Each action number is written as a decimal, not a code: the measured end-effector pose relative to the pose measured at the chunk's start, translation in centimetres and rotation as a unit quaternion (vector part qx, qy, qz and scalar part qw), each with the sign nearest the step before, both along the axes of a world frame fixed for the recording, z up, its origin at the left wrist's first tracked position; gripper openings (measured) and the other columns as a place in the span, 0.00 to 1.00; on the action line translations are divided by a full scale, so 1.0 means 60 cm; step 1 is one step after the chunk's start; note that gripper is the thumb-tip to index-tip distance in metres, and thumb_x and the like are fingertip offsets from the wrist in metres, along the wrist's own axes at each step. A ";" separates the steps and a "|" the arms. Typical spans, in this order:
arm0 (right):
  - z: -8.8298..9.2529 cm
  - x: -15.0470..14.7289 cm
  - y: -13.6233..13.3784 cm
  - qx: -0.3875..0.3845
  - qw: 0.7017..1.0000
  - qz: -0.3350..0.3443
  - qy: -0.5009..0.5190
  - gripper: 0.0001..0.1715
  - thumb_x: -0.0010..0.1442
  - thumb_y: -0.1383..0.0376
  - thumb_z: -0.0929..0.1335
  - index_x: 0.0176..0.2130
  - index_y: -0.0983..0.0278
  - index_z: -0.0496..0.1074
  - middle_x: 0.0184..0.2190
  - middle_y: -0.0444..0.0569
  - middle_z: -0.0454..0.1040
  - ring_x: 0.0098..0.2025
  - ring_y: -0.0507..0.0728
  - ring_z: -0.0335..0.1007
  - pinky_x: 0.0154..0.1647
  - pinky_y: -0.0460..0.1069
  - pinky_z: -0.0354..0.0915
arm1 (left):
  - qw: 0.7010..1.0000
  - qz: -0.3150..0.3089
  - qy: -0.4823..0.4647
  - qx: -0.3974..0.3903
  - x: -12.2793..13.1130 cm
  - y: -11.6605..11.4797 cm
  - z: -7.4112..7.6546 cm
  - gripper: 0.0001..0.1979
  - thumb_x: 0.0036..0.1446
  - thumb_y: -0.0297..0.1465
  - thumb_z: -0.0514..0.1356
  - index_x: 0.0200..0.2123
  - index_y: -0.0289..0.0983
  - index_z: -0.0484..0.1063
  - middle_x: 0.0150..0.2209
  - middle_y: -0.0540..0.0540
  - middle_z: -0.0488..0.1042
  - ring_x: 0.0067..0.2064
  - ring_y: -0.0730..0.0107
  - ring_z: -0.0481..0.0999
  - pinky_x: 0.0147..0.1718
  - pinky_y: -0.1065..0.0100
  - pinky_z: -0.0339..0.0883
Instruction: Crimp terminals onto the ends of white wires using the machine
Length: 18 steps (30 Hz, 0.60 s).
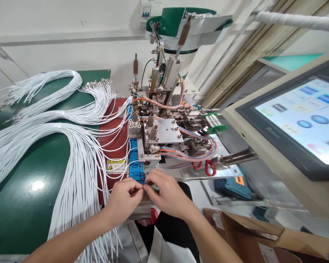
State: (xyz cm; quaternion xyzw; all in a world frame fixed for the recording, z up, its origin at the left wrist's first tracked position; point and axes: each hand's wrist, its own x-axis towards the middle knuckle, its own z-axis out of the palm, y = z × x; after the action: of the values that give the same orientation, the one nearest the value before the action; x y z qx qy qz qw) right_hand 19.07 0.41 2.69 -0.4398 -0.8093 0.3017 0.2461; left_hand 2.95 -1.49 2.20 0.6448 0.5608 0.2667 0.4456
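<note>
My left hand (126,199) and my right hand (166,191) meet fingertip to fingertip at the near end of a row of blue wire holders (137,170). Both pinch closed; whatever lies between the fingers is too small and covered to make out. White wires (76,146) spread in thick bundles to the left of my left hand. Some of their ends run across a red-brown plate (113,135) into the blue holders. Just beyond my hands stands a metal machine (166,131) with orange and grey air tubes.
The bundles lie on a green table (19,223). A touch screen (304,113) juts in from the right. Behind the machine rises a green bowl feeder (171,22). A wire spool (212,122) with green flanges sits at its right. Cardboard boxes (252,237) stand low at the right.
</note>
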 end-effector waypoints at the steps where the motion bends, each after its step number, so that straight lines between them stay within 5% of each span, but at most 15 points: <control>1: 0.005 0.004 0.001 -0.015 0.999 0.026 -0.018 0.06 0.50 0.73 0.63 0.25 0.63 0.65 0.23 0.44 0.64 0.27 0.51 0.60 0.26 0.45 0.55 | 0.999 -0.039 0.025 0.017 -0.002 0.001 0.002 0.09 0.48 0.24 0.53 0.20 0.35 0.69 0.21 0.51 0.66 0.25 0.75 0.65 0.26 0.74 0.57; 4: 0.005 0.003 -0.003 -0.045 0.998 0.028 0.017 0.07 0.50 0.74 0.63 0.23 0.64 0.65 0.22 0.43 0.64 0.26 0.51 0.59 0.26 0.45 0.54 | 0.996 -0.080 0.047 0.018 -0.004 0.004 0.004 0.09 0.47 0.23 0.53 0.18 0.35 0.66 0.20 0.52 0.64 0.24 0.76 0.63 0.24 0.74 0.56; 6: -0.008 -0.010 -0.009 -0.073 0.989 -0.057 0.113 0.08 0.52 0.71 0.63 0.23 0.64 0.65 0.22 0.43 0.63 0.26 0.51 0.59 0.27 0.45 0.55 | 1.000 -0.026 0.008 -0.015 -0.003 0.004 0.002 0.06 0.49 0.26 0.53 0.21 0.35 0.66 0.19 0.53 0.64 0.23 0.76 0.63 0.23 0.75 0.57; 11: -0.041 -0.053 -0.031 -0.136 0.913 -0.247 0.295 0.12 0.54 0.64 0.63 0.21 0.64 0.63 0.19 0.42 0.60 0.23 0.50 0.56 0.24 0.45 0.56 | 0.989 0.075 -0.100 -0.077 0.004 -0.003 -0.004 0.06 0.53 0.31 0.53 0.26 0.35 0.65 0.17 0.55 0.63 0.19 0.78 0.64 0.19 0.76 0.59; 18: -0.049 -0.044 -0.034 -0.156 0.902 -0.243 0.321 0.10 0.53 0.63 0.64 0.23 0.65 0.68 0.22 0.44 0.65 0.26 0.51 0.60 0.27 0.46 0.58 | 0.981 0.099 -0.131 -0.101 0.005 -0.003 -0.002 0.06 0.52 0.32 0.55 0.28 0.34 0.67 0.16 0.55 0.64 0.18 0.79 0.65 0.18 0.78 0.58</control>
State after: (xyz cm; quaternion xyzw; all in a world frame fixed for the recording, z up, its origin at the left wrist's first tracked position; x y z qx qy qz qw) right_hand 16.43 -1.61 -0.24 -0.5346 -0.4971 0.4800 0.4864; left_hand 3.27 -1.65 2.11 0.4968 0.5828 0.3340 0.5496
